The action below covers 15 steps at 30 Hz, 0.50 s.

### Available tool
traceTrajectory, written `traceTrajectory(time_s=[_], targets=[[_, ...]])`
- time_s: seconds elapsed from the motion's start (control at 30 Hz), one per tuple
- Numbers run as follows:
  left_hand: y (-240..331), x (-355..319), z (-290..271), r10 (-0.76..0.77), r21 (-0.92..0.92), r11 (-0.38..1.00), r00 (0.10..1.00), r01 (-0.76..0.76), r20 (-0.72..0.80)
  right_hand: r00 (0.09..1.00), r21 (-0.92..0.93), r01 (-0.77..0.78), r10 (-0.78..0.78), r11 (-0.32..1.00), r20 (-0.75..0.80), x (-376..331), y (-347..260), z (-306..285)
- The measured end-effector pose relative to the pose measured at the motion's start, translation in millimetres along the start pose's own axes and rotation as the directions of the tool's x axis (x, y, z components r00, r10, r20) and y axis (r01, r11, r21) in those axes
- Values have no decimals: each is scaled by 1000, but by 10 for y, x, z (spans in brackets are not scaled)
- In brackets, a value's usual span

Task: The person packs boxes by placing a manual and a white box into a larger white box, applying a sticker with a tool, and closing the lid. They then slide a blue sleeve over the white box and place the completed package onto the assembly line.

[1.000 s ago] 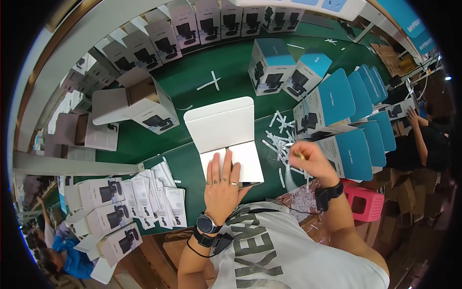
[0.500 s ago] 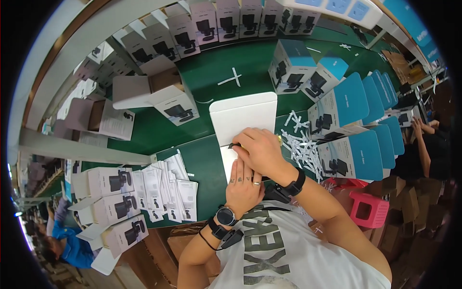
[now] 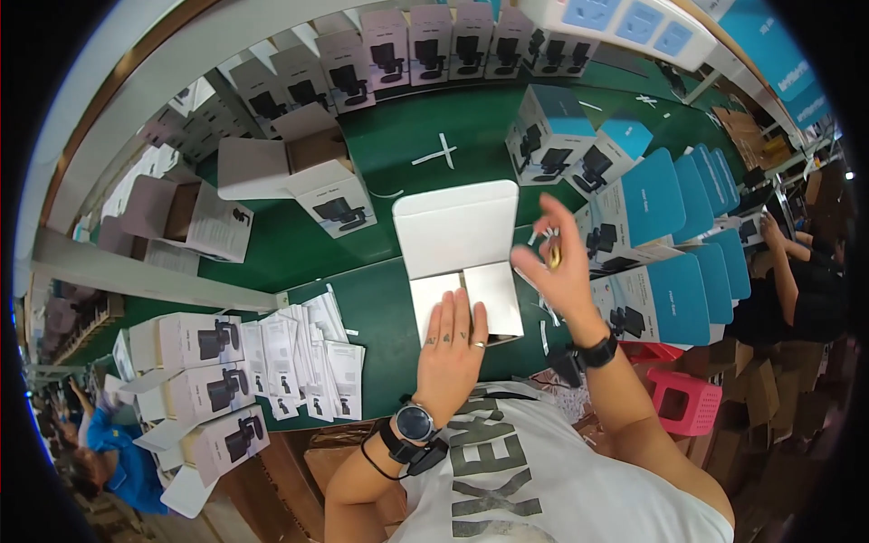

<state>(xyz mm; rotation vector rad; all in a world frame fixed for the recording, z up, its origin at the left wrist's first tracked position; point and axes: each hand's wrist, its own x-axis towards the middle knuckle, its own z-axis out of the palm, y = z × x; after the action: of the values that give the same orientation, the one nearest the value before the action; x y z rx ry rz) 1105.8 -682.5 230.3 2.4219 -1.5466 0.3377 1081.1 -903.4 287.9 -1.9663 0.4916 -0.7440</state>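
Note:
In front of me a white carton [image 3: 455,231] stands with its lid flap up and its two side flaps folded in. My left hand [image 3: 453,348] lies flat on those flaps, fingers straight and close together. Off the carton's right side my right hand [image 3: 566,276] is raised, its fingers spread; a small gold-coloured thing shows on or by a finger, too small to make out. Behind and below that hand lie white paper strips [image 3: 544,337], partly hidden by it. What is inside the carton cannot be seen.
Folded leaflets [image 3: 312,357] are piled at the left, beside printed cartons [image 3: 208,385]. Teal-lidded cartons [image 3: 652,294] stand at the right. An open carton [image 3: 333,201] sits behind left. A pink plastic stool [image 3: 685,403] is below right. Other people work at both sides.
My right hand has lifted away from the flaps and moved right, its fingers opening from a pinch on a small dark thing. My left hand still rests on the carton.

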Motion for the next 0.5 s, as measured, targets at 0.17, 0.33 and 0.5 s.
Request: traceTrajectory(time_s=[0.17,0.33,0.5], targets=[[-196,-28,-106,3,-109,994,999,0,32,922,537,-379,260,753,287,292,-170,-26],[-359,-81,-211,-30,-413,910,999,33,14,924,176,247,-286,953,253,-587,128,-248],[-445,-356,-114,-368,-831,541,925,132,-92,836,157,-383,269,911,478,-963,-94,-339]])
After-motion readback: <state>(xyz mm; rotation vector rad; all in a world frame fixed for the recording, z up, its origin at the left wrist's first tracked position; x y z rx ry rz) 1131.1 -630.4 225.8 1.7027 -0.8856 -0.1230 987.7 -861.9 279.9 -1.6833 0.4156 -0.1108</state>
